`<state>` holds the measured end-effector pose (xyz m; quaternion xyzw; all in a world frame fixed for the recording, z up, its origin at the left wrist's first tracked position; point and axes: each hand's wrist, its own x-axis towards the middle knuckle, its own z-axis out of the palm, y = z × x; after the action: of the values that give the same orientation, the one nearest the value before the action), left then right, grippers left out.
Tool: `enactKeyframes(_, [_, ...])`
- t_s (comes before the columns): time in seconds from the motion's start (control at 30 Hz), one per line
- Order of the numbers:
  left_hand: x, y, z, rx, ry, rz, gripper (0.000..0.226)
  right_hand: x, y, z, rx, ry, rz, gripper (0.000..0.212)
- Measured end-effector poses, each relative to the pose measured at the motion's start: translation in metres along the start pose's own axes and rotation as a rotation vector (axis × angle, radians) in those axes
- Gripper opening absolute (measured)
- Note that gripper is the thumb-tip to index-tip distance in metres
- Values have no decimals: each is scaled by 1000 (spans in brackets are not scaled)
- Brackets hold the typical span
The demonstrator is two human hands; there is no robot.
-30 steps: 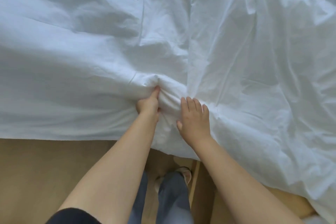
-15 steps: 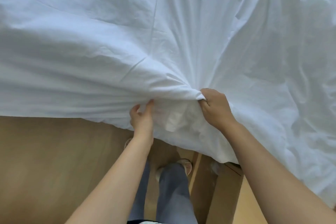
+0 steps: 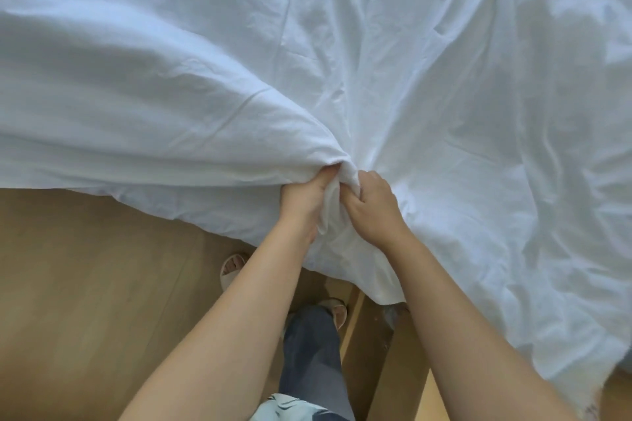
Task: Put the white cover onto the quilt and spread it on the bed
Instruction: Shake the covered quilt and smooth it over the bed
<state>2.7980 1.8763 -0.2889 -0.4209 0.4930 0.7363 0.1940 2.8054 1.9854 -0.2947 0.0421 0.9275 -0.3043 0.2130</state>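
Observation:
A large wrinkled white cover (image 3: 376, 72) fills the upper two thirds of the view and hangs over the near edge of the bed. Its folds fan out from one bunched point at the lower middle. My left hand (image 3: 304, 196) grips that bunch from the left, fingers curled into the fabric. My right hand (image 3: 372, 207) grips the same bunch from the right, knuckles up, almost touching the left hand. A flap of the cover (image 3: 369, 270) droops between my forearms. Whether the quilt is inside the cover cannot be told.
A light wooden floor (image 3: 85, 284) lies below the cover's edge on the left. My feet in pale sandals (image 3: 231, 268) and a blue-jeaned leg (image 3: 311, 352) stand close to the bed. A wooden bed frame part (image 3: 407, 362) shows under the cover at the lower right.
My hands have come together from a hand's width apart and now both grip one bunch of the cover. The cover has lifted and billowed higher, and its right part hangs lower.

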Motion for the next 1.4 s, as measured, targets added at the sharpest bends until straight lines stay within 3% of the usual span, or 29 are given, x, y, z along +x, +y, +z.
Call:
enactKeyframes(0.1, [10, 3, 2, -43, 79, -2, 31, -4, 7, -1, -191, 87, 20, 34])
enactKeyframes(0.13, [10, 2, 1, -64, 93, 2, 27, -4, 10, -5, -246, 163, 33, 42])
enactKeyframes(0.17, [4, -2, -3, -90, 101, -7, 24, -6, 13, -10, -245, 234, 54, 50])
enactKeyframes(0.23, [-19, -12, -19, -177, 81, -74, 29, -13, 21, -20, -156, 296, 92, 47])
enactKeyframes(0.37, [-65, -29, -57, -302, 103, -122, 34, -28, 41, -40, -227, 240, 137, 39])
enactKeyframes(0.5, [-74, -31, -69, -315, 193, -125, 35, -44, 35, -34, 29, 136, 289, 43])
enactKeyframes(0.6, [-74, -36, -65, -319, 188, -107, 38, -63, 21, 5, 77, 37, 432, 65])
enactKeyframes(0.63, [-73, -39, -65, -319, 180, -100, 37, -67, 18, 17, 131, 47, 462, 61])
enactKeyframes(0.73, [-77, -44, -67, -290, 139, -62, 32, -73, 21, 34, 256, 135, 398, 41])
enactKeyframes(0.83, [-83, -44, -89, -273, 149, -39, 23, -75, 40, 23, 173, 192, 331, 45])
enactKeyframes(0.93, [-75, -46, -129, -276, 251, 31, 27, -80, 76, 10, 107, 250, 373, 44])
enactKeyframes(1.1, [-45, -84, -147, -355, 349, -88, 46, -96, 70, 39, 324, 162, 338, 31])
enactKeyframes(1.27, [-47, -133, -117, -42, 131, -230, 72, -103, 47, 64, 577, 20, 327, 23])
enactKeyframes(1.33, [-42, -148, -109, 25, 132, -307, 66, -114, 49, 75, 617, -31, 324, 27])
enactKeyframes(1.4, [-40, -153, -102, 50, 172, -280, 41, -125, 59, 83, 679, 41, 366, 23])
